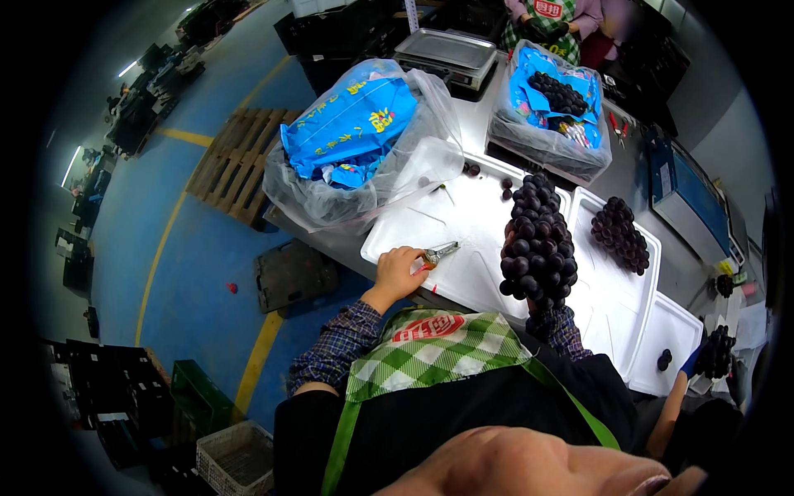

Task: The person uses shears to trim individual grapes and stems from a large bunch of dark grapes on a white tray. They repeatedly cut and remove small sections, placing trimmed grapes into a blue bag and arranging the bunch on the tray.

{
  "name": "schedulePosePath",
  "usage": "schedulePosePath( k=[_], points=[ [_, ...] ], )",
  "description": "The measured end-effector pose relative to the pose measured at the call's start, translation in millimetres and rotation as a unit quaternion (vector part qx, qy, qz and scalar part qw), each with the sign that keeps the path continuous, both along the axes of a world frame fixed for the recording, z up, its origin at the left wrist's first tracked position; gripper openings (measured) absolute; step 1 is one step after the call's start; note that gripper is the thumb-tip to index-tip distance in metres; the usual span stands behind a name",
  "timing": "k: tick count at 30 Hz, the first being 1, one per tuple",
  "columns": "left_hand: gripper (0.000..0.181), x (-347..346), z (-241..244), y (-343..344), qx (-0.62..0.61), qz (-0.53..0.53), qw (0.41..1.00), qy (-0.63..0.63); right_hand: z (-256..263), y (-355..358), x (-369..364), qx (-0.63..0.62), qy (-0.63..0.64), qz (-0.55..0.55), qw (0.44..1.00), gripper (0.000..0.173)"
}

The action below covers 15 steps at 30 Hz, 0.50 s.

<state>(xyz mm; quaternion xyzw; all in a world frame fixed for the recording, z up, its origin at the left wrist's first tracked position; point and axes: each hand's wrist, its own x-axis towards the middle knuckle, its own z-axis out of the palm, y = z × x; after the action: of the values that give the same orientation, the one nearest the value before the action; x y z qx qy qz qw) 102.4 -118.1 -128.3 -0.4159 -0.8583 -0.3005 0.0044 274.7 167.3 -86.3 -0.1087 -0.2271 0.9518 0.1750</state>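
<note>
My left hand [397, 274] is closed around the handles of small garden snips [443, 251]. Their metal blades point right over a white foam tray [397, 232]. A large bunch of dark grapes [538, 245] is held up over the same tray by my right hand [508, 237]. The bunch hides most of that hand; only bits of it show at the edge. Several loose grapes [474, 170] lie at the tray's far side. A second bunch of dark grapes [620, 235] rests in the white tray to the right [611, 322].
Beyond the trays stand a plastic-lined box with blue printed paper [353, 127] and a lined crate of grapes [549, 133]. A scale [446, 53] stands behind them. Red-handled pliers [616, 124] lie at far right. One person [552, 28] stands opposite; another's gloved hand [693, 359] holds grapes at right.
</note>
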Motion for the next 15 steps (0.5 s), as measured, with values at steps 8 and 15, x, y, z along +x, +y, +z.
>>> schedulePosePath(
  k=[8, 15],
  points=[
    [0.03, -9.2, 4.4, -1.4, 0.02, -0.03, 0.997, -0.071, 2.0, -5.0, 1.8, -0.005, -0.002, -0.02, 1.0, 0.048],
    [0.03, -13.9, 5.2, 3.8, 0.007, -0.013, 0.992, -0.127, 9.1, -13.8, -0.4, -0.006, -0.01, -0.037, 0.999, 0.048]
  ],
)
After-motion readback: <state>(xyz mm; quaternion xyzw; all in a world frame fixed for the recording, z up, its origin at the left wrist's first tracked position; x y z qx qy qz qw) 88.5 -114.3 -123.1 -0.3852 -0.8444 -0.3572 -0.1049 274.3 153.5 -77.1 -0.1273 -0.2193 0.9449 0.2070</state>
